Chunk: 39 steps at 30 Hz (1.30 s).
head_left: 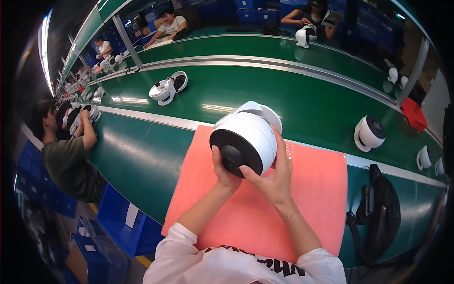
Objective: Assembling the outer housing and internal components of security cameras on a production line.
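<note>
Between my two hands is a round white security camera (257, 124) with a black front and a dark lens, tilted so the lens faces down toward me. Its white curved stand shows behind the round head. My left hand (223, 171) grips the lower left of it, thumb on the black face. My right hand (274, 175) wraps the right side, thumb at the lower edge of the black face; some of its fingers are hidden behind the housing. Beneath the hands lies a pink foam mat (312, 203) on the green bench.
On the green conveyor (312, 109) beyond stand an opened white unit (168, 88) at left and a similar camera (370, 132) at right. A black bag (380, 213) lies right of the mat. A co-worker (66, 151) sits at left near blue bins (125, 217). A red tray (414, 114) is far right.
</note>
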### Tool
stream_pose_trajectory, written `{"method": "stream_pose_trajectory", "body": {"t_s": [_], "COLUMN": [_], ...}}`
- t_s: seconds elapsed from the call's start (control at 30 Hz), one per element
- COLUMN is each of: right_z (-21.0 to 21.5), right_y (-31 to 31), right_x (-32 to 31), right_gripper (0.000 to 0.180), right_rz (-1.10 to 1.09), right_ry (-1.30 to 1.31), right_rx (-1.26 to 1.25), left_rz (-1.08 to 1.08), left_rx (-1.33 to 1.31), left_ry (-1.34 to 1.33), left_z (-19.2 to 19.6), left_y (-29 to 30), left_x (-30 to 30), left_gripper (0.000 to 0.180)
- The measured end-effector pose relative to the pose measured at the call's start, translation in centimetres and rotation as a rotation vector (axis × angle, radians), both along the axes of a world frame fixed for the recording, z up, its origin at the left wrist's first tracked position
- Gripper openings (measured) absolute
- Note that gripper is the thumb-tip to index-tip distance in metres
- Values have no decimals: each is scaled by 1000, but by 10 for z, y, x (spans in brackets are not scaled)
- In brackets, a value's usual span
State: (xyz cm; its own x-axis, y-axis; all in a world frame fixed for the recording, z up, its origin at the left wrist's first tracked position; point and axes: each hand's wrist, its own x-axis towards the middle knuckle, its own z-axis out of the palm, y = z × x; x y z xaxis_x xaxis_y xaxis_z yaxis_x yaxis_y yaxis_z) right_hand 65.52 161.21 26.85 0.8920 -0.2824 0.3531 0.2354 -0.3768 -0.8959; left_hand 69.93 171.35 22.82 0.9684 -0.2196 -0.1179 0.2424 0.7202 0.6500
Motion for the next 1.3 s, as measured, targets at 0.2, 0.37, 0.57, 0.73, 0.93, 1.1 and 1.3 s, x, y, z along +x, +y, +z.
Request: {"method": "stream_pose_trajectory", "body": {"t_s": [0.2, 0.37, 0.57, 0.73, 0.93, 1.1, 1.3], "right_z": [-8, -23, -66, -84, -89, -93, -101], "right_y": [-4, -20, -27, -23, -15, -2, 7], "right_x": [11, 18, 30, 30, 38, 47, 52], "right_gripper": [94, 88, 57, 35, 26, 22, 23], "right_rz": [-46, -21, -124, -11, 13, 15, 14], "right_ry": [-31, 192, 394, 524, 524, 437, 420], "right_rx": [61, 571, 842, 804, 704, 696, 580], "left_rz": [32, -300, -305, -383, -247, -286, -352], "left_rx": [15, 11, 139, 208, 273, 626, 573], "left_ry": [-77, 221, 380, 424, 271, -419, -370], "left_z": [-6, 12, -43, -60, -71, -96, -96], "left_y": [-8, -19, -38, -35, -32, -9, 4], "left_x": [16, 56, 139, 162, 128, 63, 69], "left_gripper": [68, 64, 76, 82, 71, 17, 12]}}
